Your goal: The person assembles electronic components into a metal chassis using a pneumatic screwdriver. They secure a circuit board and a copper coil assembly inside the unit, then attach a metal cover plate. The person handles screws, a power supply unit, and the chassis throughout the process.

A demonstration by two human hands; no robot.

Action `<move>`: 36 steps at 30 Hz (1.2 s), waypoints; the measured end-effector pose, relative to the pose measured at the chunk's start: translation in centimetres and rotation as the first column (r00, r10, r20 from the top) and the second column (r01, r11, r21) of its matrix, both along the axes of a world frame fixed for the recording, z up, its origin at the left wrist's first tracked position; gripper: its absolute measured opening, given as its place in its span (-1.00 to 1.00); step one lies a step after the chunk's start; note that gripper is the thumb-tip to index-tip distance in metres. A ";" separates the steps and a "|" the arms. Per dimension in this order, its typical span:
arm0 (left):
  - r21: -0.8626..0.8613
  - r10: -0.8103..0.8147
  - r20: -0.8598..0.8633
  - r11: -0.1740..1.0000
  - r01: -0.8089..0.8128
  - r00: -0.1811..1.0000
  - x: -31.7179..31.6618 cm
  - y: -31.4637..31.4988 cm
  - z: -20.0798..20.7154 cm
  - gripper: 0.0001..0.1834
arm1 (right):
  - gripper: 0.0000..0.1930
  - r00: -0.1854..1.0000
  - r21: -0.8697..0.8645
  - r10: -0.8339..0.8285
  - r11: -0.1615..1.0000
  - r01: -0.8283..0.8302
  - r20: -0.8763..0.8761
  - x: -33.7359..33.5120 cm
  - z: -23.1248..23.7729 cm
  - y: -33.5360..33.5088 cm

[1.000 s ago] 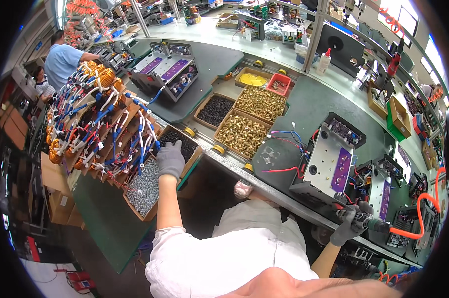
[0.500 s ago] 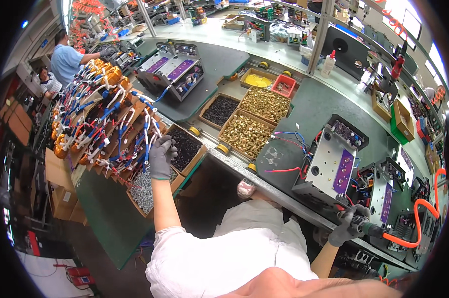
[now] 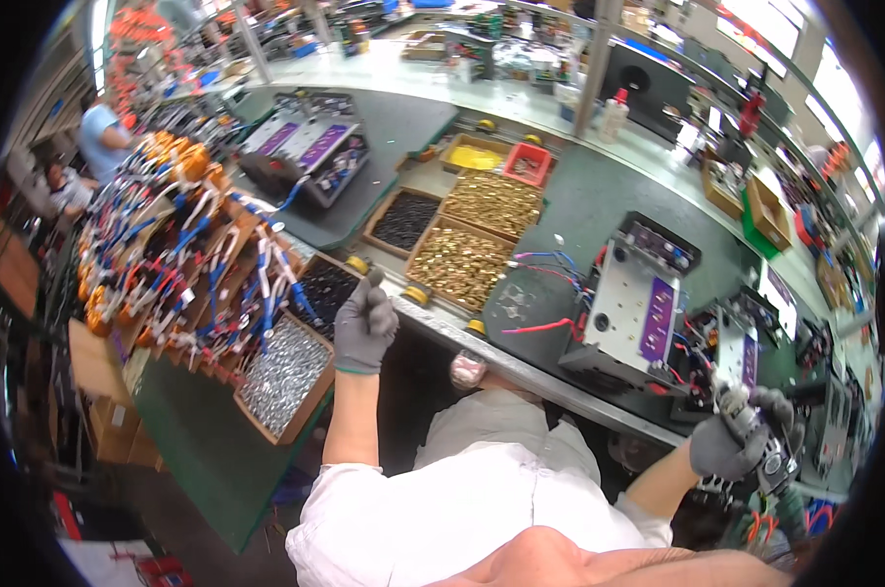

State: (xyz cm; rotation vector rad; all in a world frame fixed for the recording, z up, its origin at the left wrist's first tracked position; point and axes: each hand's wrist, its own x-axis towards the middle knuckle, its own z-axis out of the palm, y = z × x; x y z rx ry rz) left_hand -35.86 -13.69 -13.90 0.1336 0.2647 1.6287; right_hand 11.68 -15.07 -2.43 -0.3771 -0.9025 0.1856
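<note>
My left hand [image 3: 364, 328], in a grey glove, is raised over the near rail with its fingers curled in. Whatever it may hold is hidden. Just left of it are a box of black screws [image 3: 327, 292] and a box of silver screws [image 3: 284, 377]. On the right, my right hand [image 3: 741, 440], also gloved, wraps around a metal-bodied power driver [image 3: 752, 428]. Its position is beyond the near right corner of a metal device chassis [image 3: 626, 308] with a purple strip, red and blue wires sticking out at its left.
Boxes of brass-coloured fasteners [image 3: 459, 266] and a red tray [image 3: 528, 164] sit in the middle of the line. Wire harnesses with orange coils [image 3: 174, 161] are heaped at left. Another chassis [image 3: 306, 142] stands on a far green board. A metal rail [image 3: 521, 364] runs along the front.
My left hand has moved right, away from the wire harnesses and silver screws, its fingers curling. My right hand has shifted right with the driver, which has turned. The view has shifted slightly.
</note>
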 end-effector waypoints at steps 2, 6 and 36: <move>0.102 -0.267 0.065 0.960 0.260 0.962 4.7 1.3 0.8 -0.68 | -0.52 0.949 0.192 0.315 0.932 -0.309 -0.004 -2.2 2.9 -0.1; 0.024 -0.475 0.017 0.880 0.474 0.880 13.9 1.0 2.2 -0.62 | -0.54 0.791 0.135 0.587 0.782 -0.609 0.169 -5.8 5.3 0.2; 0.091 -0.624 -0.127 0.767 0.635 0.771 20.4 0.1 6.5 -0.63 | -0.47 0.800 0.037 0.558 0.815 -0.579 0.223 -11.0 4.2 0.3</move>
